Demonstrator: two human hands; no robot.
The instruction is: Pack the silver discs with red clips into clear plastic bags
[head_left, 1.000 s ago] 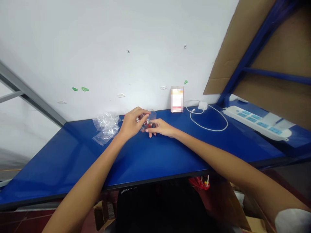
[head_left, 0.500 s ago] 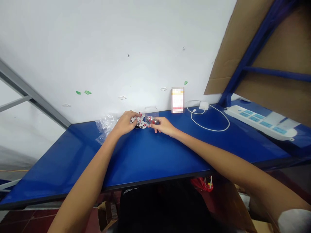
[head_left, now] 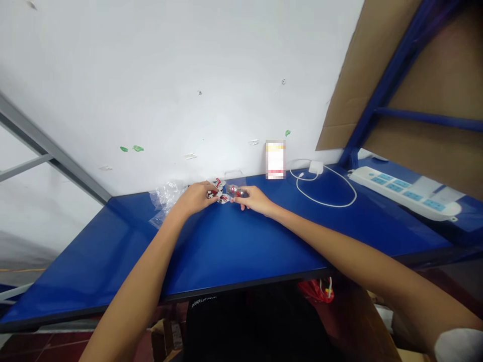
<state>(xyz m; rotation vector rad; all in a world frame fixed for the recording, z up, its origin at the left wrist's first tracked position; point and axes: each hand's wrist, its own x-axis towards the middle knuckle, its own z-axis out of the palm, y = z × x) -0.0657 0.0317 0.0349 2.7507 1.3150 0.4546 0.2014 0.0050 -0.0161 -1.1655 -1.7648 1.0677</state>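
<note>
Several round, shiny silver discs with red cords lie in a small cluster on the blue table, close to the wall. My left hand is over the left side of the cluster, with thumb and fingers closed on one disc; its far edge is hidden by the fingers. Just to the right, my right hand grips a small clear plastic bag. Shiny discs with red marks or cords show inside this bag. The two hands are a short gap apart.
Crumpled clear plastic bags lie left of my left hand. A blurred-out upright card stands against the wall. Farther right are a white charger with a looped cable and a white power strip. The table's front edge runs before me.
My left hand has come down and its fingers have closed over a disc in the cluster. My right hand keeps hold of the bag in about the same place. The camera view has tilted slightly.
</note>
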